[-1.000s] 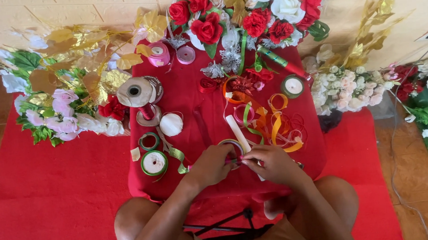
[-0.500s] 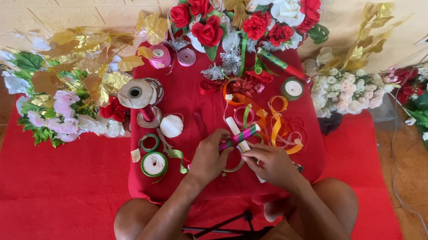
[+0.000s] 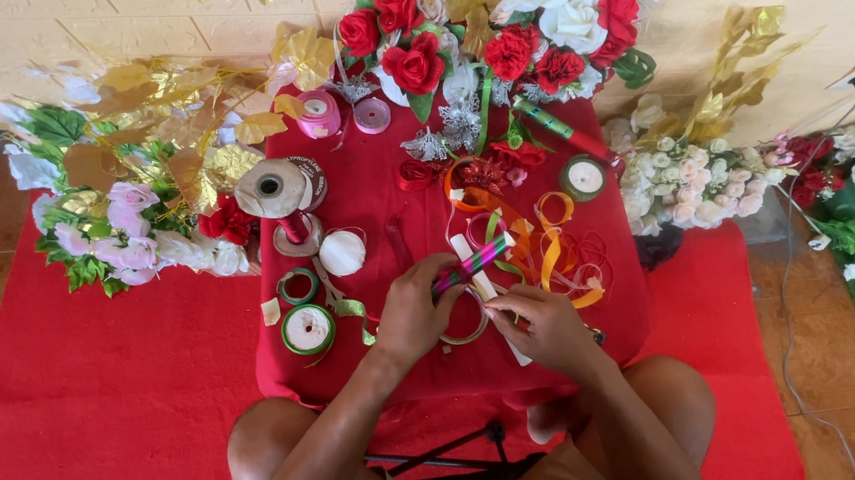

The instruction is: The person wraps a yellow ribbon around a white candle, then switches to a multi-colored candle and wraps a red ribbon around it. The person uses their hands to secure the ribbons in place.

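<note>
The left hand pinches a shiny ribbon stick. The right hand pinches its lower end. Best keep the wrap taut above the worktop.

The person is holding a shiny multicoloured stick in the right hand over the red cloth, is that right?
Not quite: the head view shows the shiny multicoloured stick in the left hand, not the right hand, over the red cloth.

Glossy foil-wrapped stick, satiny orange ribbon, matt red cloth on the table, shiny gold leaves.
</note>
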